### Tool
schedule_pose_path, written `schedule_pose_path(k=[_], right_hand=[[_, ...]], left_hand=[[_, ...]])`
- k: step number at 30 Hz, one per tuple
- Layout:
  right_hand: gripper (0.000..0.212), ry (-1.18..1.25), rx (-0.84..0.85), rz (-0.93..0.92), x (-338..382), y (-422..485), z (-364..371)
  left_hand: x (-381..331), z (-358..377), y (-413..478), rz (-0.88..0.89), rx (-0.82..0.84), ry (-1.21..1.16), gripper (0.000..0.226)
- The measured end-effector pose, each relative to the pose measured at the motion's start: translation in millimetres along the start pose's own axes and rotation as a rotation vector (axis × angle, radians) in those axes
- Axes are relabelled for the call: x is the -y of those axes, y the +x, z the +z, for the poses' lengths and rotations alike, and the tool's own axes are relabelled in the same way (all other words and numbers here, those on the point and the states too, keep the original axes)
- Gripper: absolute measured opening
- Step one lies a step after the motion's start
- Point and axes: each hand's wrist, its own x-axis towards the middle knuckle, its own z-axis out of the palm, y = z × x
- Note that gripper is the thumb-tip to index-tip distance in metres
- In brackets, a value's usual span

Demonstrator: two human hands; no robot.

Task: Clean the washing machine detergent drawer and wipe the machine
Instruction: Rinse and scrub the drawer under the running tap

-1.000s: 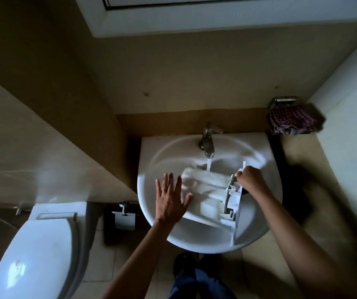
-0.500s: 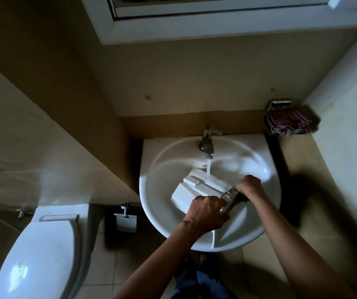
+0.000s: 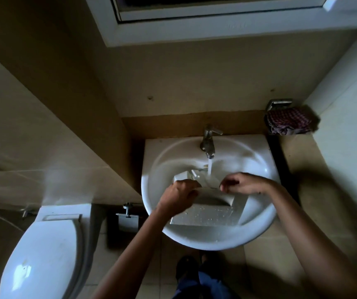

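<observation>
l hand (image 3: 179, 195) & r hand (image 3: 243, 183), fingers clamped on boxy white plastic drawer (image 3: 207, 212) in glossy round sink (image 3: 216, 242).

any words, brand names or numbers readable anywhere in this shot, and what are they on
Nothing here can be read.
window frame: a faint raised mark, too blurred to read.
detergent drawer: no lettering shows.
tap: no lettering shows.
toilet lid: no lettering shows.

A small domestic bathroom, identified by the white ceramic wall-mounted washbasin (image 3: 151, 190) with chrome tap (image 3: 208, 141), white lidded toilet (image 3: 41, 257), chrome toilet-roll holder (image 3: 127, 219) and beige tiled walls (image 3: 44, 130).
</observation>
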Motion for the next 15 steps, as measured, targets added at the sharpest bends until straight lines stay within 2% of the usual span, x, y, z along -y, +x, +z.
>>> schedule_pose_path(k=[2, 6, 11, 15], right_hand=[[0.066, -0.056, 0.115, -0.058, 3, -3, 6], [0.040, -0.178, 0.001, -0.183, 6, -1, 18], [0.024, -0.041, -0.051, -0.295, 26, -9, 42], [0.010, -0.085, -0.299, -0.302, 44, -13, 67]], left_hand=[[9, -11, 4, 0.029, 0.055, 0.003, 0.023], [29, -30, 12, 0.114, 0.118, -0.043, 0.022], [48, -37, 19, 0.209, -0.031, -0.051, 0.031], [60, -30, 19, -0.006, -0.074, -0.062, 0.021]])
